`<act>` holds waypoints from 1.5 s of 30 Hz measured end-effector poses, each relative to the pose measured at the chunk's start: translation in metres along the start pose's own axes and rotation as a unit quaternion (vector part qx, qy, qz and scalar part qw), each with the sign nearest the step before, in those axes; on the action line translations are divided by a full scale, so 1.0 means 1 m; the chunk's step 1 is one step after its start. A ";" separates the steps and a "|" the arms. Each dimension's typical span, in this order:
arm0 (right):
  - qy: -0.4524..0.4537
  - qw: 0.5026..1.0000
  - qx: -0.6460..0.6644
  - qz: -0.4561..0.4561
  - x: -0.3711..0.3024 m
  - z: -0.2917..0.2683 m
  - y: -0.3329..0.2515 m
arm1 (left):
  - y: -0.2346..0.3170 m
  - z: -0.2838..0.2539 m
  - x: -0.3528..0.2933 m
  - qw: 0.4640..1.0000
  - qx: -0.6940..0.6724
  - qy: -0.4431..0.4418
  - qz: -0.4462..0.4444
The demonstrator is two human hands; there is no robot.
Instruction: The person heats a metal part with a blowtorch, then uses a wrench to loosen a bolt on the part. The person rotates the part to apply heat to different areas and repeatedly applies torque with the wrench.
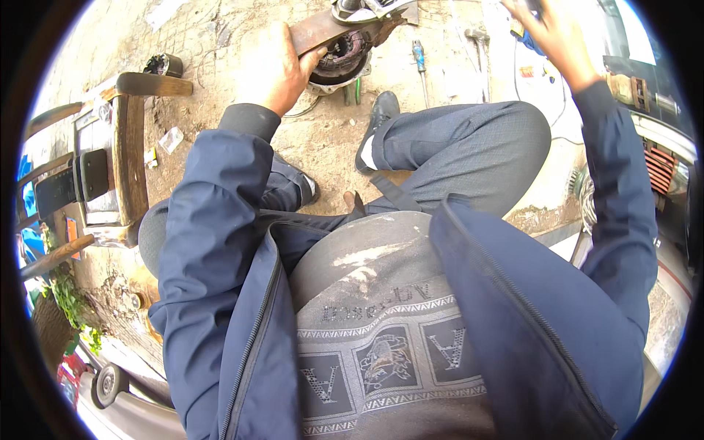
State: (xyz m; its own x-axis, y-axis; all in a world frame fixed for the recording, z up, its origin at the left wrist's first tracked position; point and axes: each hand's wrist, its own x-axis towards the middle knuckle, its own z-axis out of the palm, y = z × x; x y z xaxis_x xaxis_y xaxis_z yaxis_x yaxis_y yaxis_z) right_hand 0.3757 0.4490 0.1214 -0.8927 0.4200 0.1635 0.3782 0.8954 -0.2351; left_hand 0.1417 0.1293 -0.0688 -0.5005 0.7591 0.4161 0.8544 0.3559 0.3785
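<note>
My left hand (275, 73) is closed on a flat, rusty metal bar (317, 31), its thumb along the near edge. The bar lies across a round metal housing (339, 77) with dark, coil-like windings inside, which looks like part of an electric motor. On top of the bar sits a shiny metal piece (359, 9), cut off by the upper edge. My right hand (557, 37) is raised at the upper right, apart from the housing. Its fingers are bent around something dark, mostly out of view.
A blue-handled screwdriver (419, 59) and a hammer (479, 55) lie on the dirty ground beyond my feet. Green handles (358, 92) show beside the housing. A wooden chair (132, 161) stands at left, bearing dark flat objects. Machine parts with copper-coloured coils (658, 169) are at right.
</note>
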 end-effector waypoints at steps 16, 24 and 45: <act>0.055 0.911 0.092 -0.397 0.195 0.126 -0.240 | 0.010 -0.010 0.007 0.993 -0.026 -0.082 -0.075; 0.054 0.997 -0.035 -0.035 0.108 0.070 0.035 | 0.005 -0.005 0.002 0.999 0.009 -0.026 -0.017; 0.032 0.977 0.019 -0.210 0.274 0.136 -0.166 | 0.012 -0.008 0.000 0.998 0.001 -0.020 -0.060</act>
State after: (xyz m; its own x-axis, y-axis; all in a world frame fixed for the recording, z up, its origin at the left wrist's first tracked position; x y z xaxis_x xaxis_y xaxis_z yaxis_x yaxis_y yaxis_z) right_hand 0.0351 0.3954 0.0753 -0.9495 0.0270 0.3127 -0.0279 0.9851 -0.1696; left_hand 0.1510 0.1296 -0.0575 -0.5932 0.7325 0.3340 0.7892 0.4471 0.4211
